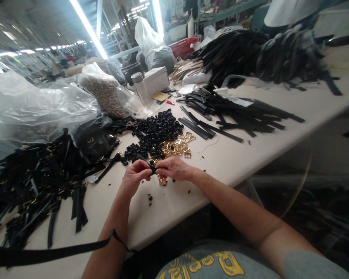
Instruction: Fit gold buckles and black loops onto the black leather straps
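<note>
Between my two hands is a short black strap (153, 169), pinched at both sides; its far end points up and away from me. My left hand (136, 173) closes thumb and fingers on its left side. My right hand (174, 168) grips the right side, fingertips almost meeting the left ones. Just beyond lies a heap of small black loops (158, 130). Gold buckles (178, 146) are scattered at its right edge, and a few more gold buckles (162, 180) lie beneath my hands. Whether a loop or buckle sits on the held strap is hidden by my fingers.
Finished-looking black straps with gold buckles (40, 178) pile up at left, partly under clear plastic (46, 108). Loose black strips (229, 112) lie at right, with larger bundles (235, 52) behind. A glass bottle (141, 89) and white box (157, 79) stand at the back.
</note>
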The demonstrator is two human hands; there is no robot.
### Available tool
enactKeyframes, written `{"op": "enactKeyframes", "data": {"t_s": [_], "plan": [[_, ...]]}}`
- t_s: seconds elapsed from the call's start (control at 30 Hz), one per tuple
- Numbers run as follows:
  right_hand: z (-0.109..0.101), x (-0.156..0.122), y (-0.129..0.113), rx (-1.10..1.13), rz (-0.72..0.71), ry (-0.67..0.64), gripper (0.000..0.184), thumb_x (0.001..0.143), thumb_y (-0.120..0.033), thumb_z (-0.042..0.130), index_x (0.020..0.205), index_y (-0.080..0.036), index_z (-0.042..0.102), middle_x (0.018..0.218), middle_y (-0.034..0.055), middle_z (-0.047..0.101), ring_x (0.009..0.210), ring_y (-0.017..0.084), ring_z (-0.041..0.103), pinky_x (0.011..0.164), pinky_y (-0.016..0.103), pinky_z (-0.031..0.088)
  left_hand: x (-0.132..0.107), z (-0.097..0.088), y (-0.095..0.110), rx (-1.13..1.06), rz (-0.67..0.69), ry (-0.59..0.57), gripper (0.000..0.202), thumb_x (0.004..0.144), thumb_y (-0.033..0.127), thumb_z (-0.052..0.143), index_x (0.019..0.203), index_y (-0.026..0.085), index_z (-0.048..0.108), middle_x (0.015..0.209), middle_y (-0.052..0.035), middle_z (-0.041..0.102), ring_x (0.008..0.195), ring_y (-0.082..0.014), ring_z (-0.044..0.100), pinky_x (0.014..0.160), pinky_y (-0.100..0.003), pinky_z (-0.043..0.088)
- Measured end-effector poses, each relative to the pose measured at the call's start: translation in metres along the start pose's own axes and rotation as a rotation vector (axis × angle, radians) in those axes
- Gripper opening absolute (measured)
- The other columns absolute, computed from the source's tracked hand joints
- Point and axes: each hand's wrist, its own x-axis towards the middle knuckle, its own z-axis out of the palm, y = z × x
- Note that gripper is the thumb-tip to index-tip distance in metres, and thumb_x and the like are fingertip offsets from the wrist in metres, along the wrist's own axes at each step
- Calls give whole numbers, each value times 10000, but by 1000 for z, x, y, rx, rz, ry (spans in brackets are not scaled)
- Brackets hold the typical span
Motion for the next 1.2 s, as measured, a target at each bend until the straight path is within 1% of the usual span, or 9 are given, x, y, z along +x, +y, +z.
{"op": "enactKeyframes", "data": {"t_s": [0.1, 0.2, 0.3, 0.4, 0.53, 0.77, 0.9, 1.03, 1.2], "plan": [[1, 1, -1, 128, 81, 70, 202, 903, -214, 561, 729, -156, 647, 625, -28, 661, 558, 78, 588, 569, 166, 403, 1, 9, -2, -87, 35, 160, 270, 563, 285, 854, 684, 165, 643, 635, 21, 646, 467, -84, 557, 474, -208, 466], [2, 2, -2, 199, 156, 93, 197, 902, -196, 558, 731, -148, 642, 623, -23, 656, 537, 79, 600, 545, 165, 420, 0, 11, -4, -48, 36, 205, 285, 569, 296, 859, 762, 150, 708, 693, -20, 698, 547, -112, 608, 564, -246, 520], [3, 3, -1, 165, 185, 128, 204, 908, -203, 559, 736, -150, 654, 609, -25, 649, 525, 76, 590, 549, 171, 414, -2, 10, -5, 5, 71, 186, 281, 599, 290, 847, 825, 156, 747, 753, -39, 716, 619, -130, 621, 630, -273, 533], [3, 3, 1, 61, 171, 140, 202, 908, -210, 572, 737, -153, 662, 580, -30, 636, 522, 74, 568, 567, 178, 395, -4, 11, -4, 133, 188, 133, 205, 647, 265, 815, 830, 183, 771, 802, -40, 700, 691, -143, 621, 657, -266, 523], [6, 3, 4, 24, 152, 121, 221, 911, -194, 549, 714, -151, 639, 582, -22, 637, 514, 74, 564, 549, 176, 395, -4, 11, -3, 313, 305, 88, 135, 712, 263, 768, 836, 213, 786, 835, -53, 682, 703, -147, 603, 600, -237, 484], [12, 4, 13, 284, 189, 86, 179, 888, -279, 507, 817, -163, 623, 738, 25, 703, 619, 130, 669, 594, 230, 542, 3, 10, -17, 294, 273, 177, 156, 714, 306, 764, 829, 201, 752, 799, -49, 673, 699, -164, 607, 635, -271, 500], [12, 5, 16, 309, 198, 78, 236, 858, -392, 527, 885, -186, 640, 775, 40, 719, 680, 179, 709, 641, 284, 587, 7, 14, -23, 202, 239, 140, 150, 697, 289, 775, 787, 176, 735, 767, -52, 664, 655, -156, 595, 618, -286, 494], [12, 7, 20, 293, 216, 60, 277, 845, -421, 542, 987, -209, 650, 805, 58, 740, 707, 218, 734, 662, 316, 612, 6, 17, -17, 308, 328, 135, 87, 722, 205, 764, 799, 167, 757, 743, -56, 633, 682, -180, 580, 653, -335, 485], [8, 7, 16, 313, 226, 33, 319, 812, -428, 601, 1048, -221, 654, 817, 74, 752, 739, 258, 744, 675, 342, 628, -5, 19, -2, 313, 319, 130, 97, 762, 176, 724, 849, 173, 766, 795, -56, 658, 723, -201, 620, 683, -352, 498]]}}
